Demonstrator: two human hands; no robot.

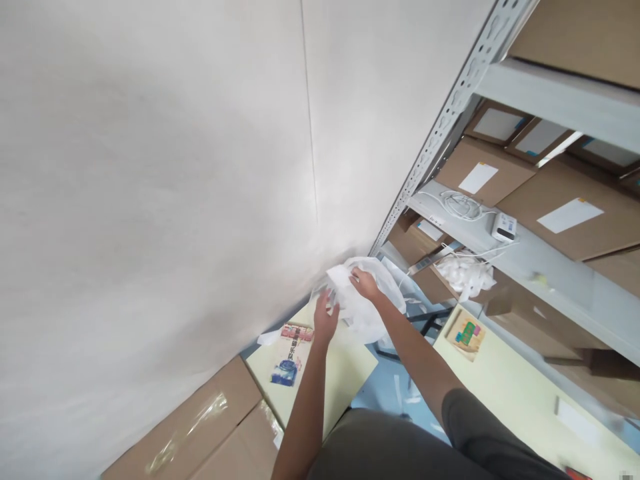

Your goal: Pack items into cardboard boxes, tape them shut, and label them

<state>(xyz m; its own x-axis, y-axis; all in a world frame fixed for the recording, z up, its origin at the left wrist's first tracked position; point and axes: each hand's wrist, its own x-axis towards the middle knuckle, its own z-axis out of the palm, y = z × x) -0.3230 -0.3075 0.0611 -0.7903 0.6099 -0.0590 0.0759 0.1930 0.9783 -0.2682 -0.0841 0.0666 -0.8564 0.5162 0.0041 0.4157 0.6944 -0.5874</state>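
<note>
A translucent white plastic bag (383, 317) bulges beside the wall, past the far edge of a pale yellow table. My right hand (367, 284) is over it, fingers pinched on a white sheet (340, 275), whether paper or thin film I cannot tell. To its left, my left hand (326, 317) is at the bag's near side with thumb and fingers curved and apart, nothing visible between them. A colourful booklet (290, 353) with Chinese characters lies on the pale yellow table (345, 373), left of my left forearm.
Brown cartons (225, 427) stand at the lower left along the white wall (175, 167). Metal shelving (560, 267) on the right holds boxes, coiled cable (463, 205) and a small white device (504, 227). A second yellow table (530, 400) bears another booklet (466, 333). White scraps lie on the blue floor (375, 390).
</note>
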